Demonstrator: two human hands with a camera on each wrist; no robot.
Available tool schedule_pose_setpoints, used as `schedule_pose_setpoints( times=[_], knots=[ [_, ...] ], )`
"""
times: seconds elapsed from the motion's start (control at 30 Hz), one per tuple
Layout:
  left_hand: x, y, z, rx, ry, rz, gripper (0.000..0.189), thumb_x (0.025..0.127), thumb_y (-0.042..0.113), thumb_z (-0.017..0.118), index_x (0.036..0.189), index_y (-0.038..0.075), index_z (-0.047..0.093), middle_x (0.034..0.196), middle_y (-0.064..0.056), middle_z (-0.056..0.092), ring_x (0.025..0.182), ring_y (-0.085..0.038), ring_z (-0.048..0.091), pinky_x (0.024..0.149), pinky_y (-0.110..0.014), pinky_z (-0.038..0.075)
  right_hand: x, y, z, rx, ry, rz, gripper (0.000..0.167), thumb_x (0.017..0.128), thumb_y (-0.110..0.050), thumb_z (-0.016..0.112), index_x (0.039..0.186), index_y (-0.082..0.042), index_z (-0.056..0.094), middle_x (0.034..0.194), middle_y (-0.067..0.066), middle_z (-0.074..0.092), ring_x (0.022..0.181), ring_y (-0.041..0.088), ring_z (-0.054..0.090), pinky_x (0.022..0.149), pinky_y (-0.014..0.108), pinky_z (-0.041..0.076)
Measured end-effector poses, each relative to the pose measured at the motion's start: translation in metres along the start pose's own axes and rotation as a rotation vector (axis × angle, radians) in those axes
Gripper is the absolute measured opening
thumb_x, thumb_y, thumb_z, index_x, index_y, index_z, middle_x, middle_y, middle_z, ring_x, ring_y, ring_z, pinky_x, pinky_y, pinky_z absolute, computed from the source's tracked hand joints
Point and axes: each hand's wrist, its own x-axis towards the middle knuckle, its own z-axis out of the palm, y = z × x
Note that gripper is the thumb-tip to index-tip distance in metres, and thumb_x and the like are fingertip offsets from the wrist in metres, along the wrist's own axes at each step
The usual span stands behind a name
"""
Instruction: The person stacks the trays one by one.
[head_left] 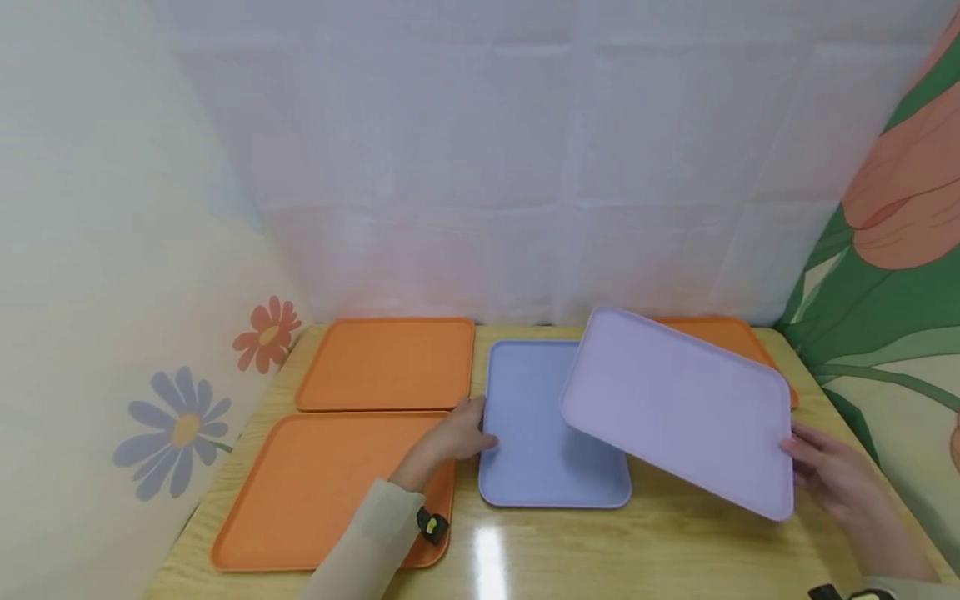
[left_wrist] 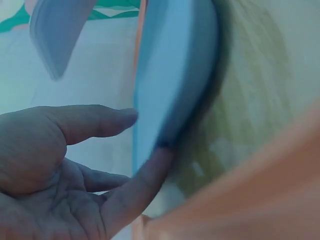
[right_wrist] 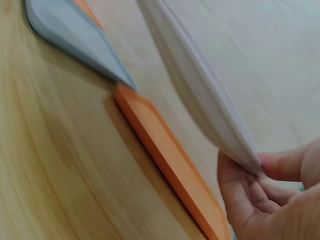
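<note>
A lilac tray (head_left: 682, 408) hangs tilted above the table, and its near right corner is the lowest. My right hand (head_left: 832, 475) grips it by the right edge; the right wrist view shows the thumb on one face and curled fingers (right_wrist: 235, 185) on the other. A blue tray (head_left: 525, 433) lies on the table, partly covered by the lilac one in the head view. My left hand (head_left: 461, 429) holds the left rim of the blue tray, thumb over the inner side and the other fingers at the outer edge.
Two orange trays lie at the left, a far tray (head_left: 390, 362) and a near tray (head_left: 330, 492) under my left forearm. A third orange tray (right_wrist: 165, 155) lies at the far right behind the lilac tray. Walls enclose the wooden table (head_left: 570, 558) at the back and sides.
</note>
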Motion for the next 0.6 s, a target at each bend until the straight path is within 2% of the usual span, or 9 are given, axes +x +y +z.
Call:
schedule_pose_setpoints(
  times=[0.07, 0.13, 0.2, 0.23, 0.3, 0.37, 0.47, 0.53, 0.6],
  knots=[
    [-0.003, 0.004, -0.001, 0.034, 0.064, 0.019, 0.07, 0.091, 0.019, 0.074, 0.146, -0.01, 0.042, 0.141, -0.03, 0.045, 0.126, -0.039, 0.052, 0.104, -0.052, 0.047, 0.001, 0.0, 0.014, 0.016, 0.013, 0.003, 0.043, 0.102, -0.002, 0.055, 0.09, -0.038, 0.074, 0.091, -0.014, 0.072, 0.084, 0.005, 0.068, 0.071, 0.024, 0.058],
    [-0.006, 0.009, -0.002, 0.029, 0.142, 0.053, 0.06, 0.092, 0.019, 0.073, 0.141, -0.008, 0.05, 0.134, -0.026, 0.051, 0.119, -0.037, 0.057, 0.098, -0.051, 0.051, 0.002, -0.001, 0.029, 0.021, 0.04, 0.021, 0.038, 0.101, -0.003, 0.058, 0.09, -0.036, 0.073, 0.091, -0.014, 0.072, 0.084, 0.004, 0.068, 0.073, 0.024, 0.059],
    [-0.009, 0.014, -0.003, -0.004, 0.229, 0.104, 0.048, 0.092, 0.015, 0.07, 0.134, -0.004, 0.058, 0.128, -0.021, 0.057, 0.113, -0.034, 0.06, 0.094, -0.048, 0.054, 0.004, -0.002, 0.043, 0.011, 0.065, 0.037, 0.027, 0.101, -0.004, 0.059, 0.112, -0.026, 0.071, 0.092, -0.016, 0.07, 0.086, 0.003, 0.067, 0.075, 0.024, 0.059],
    [-0.01, 0.017, -0.003, -0.041, 0.271, 0.13, 0.043, 0.092, 0.013, 0.069, 0.131, -0.003, 0.06, 0.126, -0.019, 0.059, 0.111, -0.033, 0.061, 0.092, -0.047, 0.055, 0.005, -0.002, 0.051, -0.006, 0.078, 0.04, 0.03, 0.101, -0.005, 0.059, 0.127, -0.019, 0.065, 0.092, -0.017, 0.069, 0.087, 0.002, 0.066, 0.076, 0.023, 0.059],
    [-0.012, 0.023, -0.001, -0.162, 0.346, 0.184, 0.038, 0.092, 0.008, 0.066, 0.128, -0.002, 0.061, 0.123, -0.017, 0.061, 0.109, -0.031, 0.063, 0.089, -0.046, 0.057, 0.006, -0.001, 0.065, -0.012, 0.103, 0.044, 0.05, 0.102, -0.006, 0.058, 0.15, -0.005, 0.043, 0.092, -0.019, 0.067, 0.088, 0.001, 0.064, 0.078, 0.022, 0.058],
    [-0.014, 0.029, 0.001, -0.289, 0.414, 0.226, 0.039, 0.091, 0.005, 0.065, 0.129, -0.002, 0.059, 0.124, -0.016, 0.063, 0.109, -0.031, 0.065, 0.087, -0.045, 0.058, 0.007, 0.0, 0.078, -0.012, 0.119, 0.034, 0.07, 0.103, -0.006, 0.055, 0.158, 0.008, 0.014, 0.092, -0.02, 0.064, 0.089, 0.001, 0.062, 0.079, 0.021, 0.057],
    [-0.015, 0.039, 0.005, -0.504, 0.468, 0.238, 0.045, 0.09, 0.003, 0.065, 0.133, -0.005, 0.053, 0.124, -0.02, 0.062, 0.106, -0.032, 0.066, 0.083, -0.041, 0.06, 0.009, 0.002, 0.096, 0.034, 0.143, 0.018, 0.071, 0.103, -0.003, 0.051, 0.157, 0.01, 0.007, 0.092, -0.019, 0.064, 0.088, 0.002, 0.062, 0.079, 0.021, 0.057],
    [-0.016, 0.045, 0.009, -0.659, 0.45, 0.229, 0.049, 0.091, 0.002, 0.064, 0.136, -0.007, 0.047, 0.125, -0.023, 0.059, 0.103, -0.03, 0.066, 0.08, -0.038, 0.061, 0.009, 0.004, 0.107, 0.057, 0.15, 0.004, 0.069, 0.104, -0.003, 0.049, 0.157, 0.01, 0.007, 0.091, -0.018, 0.065, 0.088, 0.002, 0.062, 0.079, 0.02, 0.056],
    [-0.017, 0.05, 0.013, -0.83, 0.401, 0.202, 0.051, 0.092, 0.001, 0.064, 0.137, -0.008, 0.043, 0.125, -0.025, 0.056, 0.1, -0.025, 0.065, 0.081, -0.036, 0.061, 0.01, 0.006, 0.118, 0.078, 0.159, -0.009, 0.066, 0.104, -0.002, 0.048, 0.157, 0.01, 0.01, 0.09, -0.017, 0.065, 0.087, 0.002, 0.062, 0.079, 0.02, 0.056]
  ],
)
